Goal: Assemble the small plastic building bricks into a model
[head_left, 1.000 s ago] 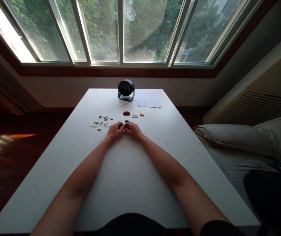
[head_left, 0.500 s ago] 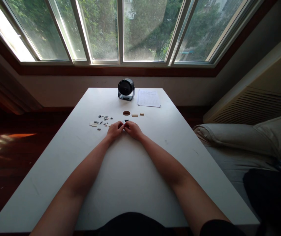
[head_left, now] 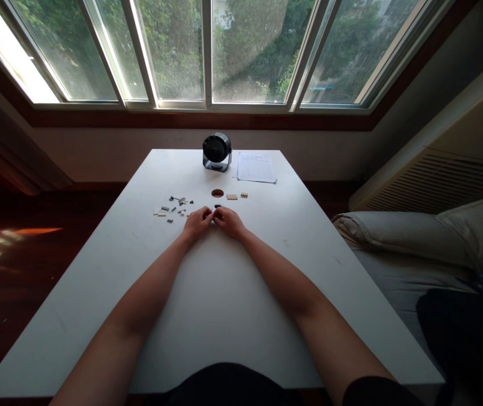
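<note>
My left hand (head_left: 198,221) and my right hand (head_left: 228,220) meet over the middle of the white table, fingers pinched together. Between the fingertips a small dark and white piece (head_left: 217,206) shows; most of it is hidden, so its kind is unclear. Just left of my left hand lie several small loose building-brick pieces (head_left: 181,201), grey, black and white. Beyond my right hand sit a tan studded brick piece (head_left: 231,197) and a shorter tan studded piece (head_left: 244,195).
A round hole (head_left: 217,193) opens in the white table (head_left: 224,304) beyond my hands. Farther back stand a small black fan (head_left: 217,151) and printed paper sheets (head_left: 256,168). A cushioned seat (head_left: 397,270) flanks the table's right side.
My hands stay together in nearly the same place, with a slight shift of the fingers around the small piece. The view has tilted a little.
</note>
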Available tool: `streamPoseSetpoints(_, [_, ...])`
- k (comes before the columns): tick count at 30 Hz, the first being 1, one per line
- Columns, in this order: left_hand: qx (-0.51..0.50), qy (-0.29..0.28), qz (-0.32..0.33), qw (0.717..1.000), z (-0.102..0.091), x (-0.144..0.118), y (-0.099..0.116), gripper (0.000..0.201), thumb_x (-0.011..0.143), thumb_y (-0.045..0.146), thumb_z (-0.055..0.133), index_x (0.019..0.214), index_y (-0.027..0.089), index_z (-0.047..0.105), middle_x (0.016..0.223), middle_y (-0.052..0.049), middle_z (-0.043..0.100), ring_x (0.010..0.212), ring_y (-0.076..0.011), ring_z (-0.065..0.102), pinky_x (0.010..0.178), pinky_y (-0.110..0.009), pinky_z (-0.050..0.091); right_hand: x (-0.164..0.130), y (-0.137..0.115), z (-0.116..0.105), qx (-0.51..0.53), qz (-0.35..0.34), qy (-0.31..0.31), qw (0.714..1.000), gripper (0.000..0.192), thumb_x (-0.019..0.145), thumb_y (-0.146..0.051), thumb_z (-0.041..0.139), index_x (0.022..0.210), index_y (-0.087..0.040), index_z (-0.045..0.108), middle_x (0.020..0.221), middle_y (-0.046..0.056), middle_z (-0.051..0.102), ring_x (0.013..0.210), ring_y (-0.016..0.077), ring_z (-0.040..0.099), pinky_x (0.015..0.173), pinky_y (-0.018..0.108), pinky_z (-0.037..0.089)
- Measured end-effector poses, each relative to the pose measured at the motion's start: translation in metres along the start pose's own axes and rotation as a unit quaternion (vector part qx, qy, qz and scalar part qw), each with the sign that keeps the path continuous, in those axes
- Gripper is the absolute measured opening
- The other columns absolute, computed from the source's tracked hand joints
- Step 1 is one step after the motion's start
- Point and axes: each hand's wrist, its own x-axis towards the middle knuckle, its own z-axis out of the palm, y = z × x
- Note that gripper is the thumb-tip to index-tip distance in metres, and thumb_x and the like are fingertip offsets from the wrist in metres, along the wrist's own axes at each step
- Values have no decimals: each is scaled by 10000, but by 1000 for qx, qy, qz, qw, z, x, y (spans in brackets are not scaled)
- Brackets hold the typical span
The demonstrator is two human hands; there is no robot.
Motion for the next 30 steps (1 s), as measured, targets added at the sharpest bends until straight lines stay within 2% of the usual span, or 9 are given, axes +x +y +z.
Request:
streamPoseSetpoints(18, [2,-4,-6,1000,-1,1,0,209,874,375,515,911,219,651,864,-33,701,770,-173,594,671,-268,408,0,2,1,5,-7,2,1000,56,845,-239,572,837,-197,608,839,17,601,769,154,513,697,251,380])
streamPoseSetpoints(30, [-3,4,0,1000,1,1,-2,204,869,367,513,897,219,651,817,-26,688,744,-170,587,665,-268,410,0,2,2,10,-13,8,1000,42,838,-231,574,827,-200,600,837,14,604,765,151,513,699,247,379])
